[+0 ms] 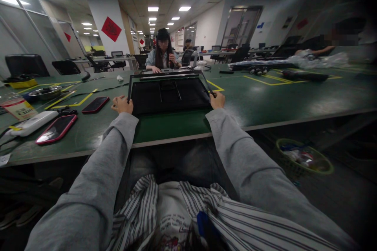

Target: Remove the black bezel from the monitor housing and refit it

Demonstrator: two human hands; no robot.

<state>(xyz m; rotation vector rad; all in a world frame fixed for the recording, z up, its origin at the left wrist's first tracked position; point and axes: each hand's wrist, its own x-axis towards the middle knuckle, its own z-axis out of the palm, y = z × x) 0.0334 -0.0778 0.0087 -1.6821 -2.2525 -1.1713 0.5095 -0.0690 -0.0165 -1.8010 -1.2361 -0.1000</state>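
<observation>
A black rectangular frame [129,90] stands tilted over a flat black panel [188,96] on the green table. My left hand [122,104] is closed around the frame's left side. On the opposite side, my right hand [217,100] grips the frame's right edge with its fingers wrapped round. Two thin upright strips show on the panel through the open middle of the frame. The fingertips of both hands are partly hidden.
Left on the green table [165,127] lie two phones [96,104], a white device [35,123], a metal bowl [45,92] and a bottle. A person [161,57] sits opposite. A basket [304,157] stands below at right. Plastic wrap [321,59] lies far right.
</observation>
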